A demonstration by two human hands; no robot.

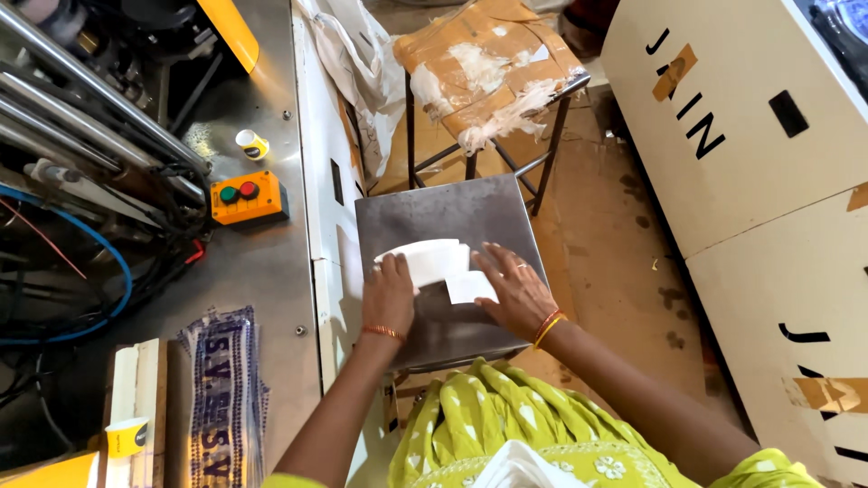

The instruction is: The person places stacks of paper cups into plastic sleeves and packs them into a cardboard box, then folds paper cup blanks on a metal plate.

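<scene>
1. Your lap fills the bottom edge of the view: green patterned cloth (506, 425), with a folded white piece (520, 470) resting on it.
2. Both your forearms reach up from there to a small grey metal table (434, 212) just in front of you.
3. Your left hand (389, 294) lies palm down and flat on the table, fingers loose, clenching nothing; its fingertips press the left end of a curved stack of white paper blanks (432, 260).
4. Your right hand (517, 291) is also spread flat and unclenched, fingers resting on the right end of that stack.
5. So the stack sits between your two hands, held down by fingertips on both ends, not gripped.
6. A separate white paper piece (470, 287) lies just below the stack, its right edge under or against your right hand; from this angle it is hard to say which.
7. Beyond the table stands a stool topped with taped brown cardboard (488, 59).
8. To your left runs a steel machine deck (258, 262) carrying an orange button box (246, 197), a small paper cup (251, 144) and a strip of blue printed film (221, 398).
9. To your right stands a cream cabinet (750, 181) with patches of brown tape.
</scene>
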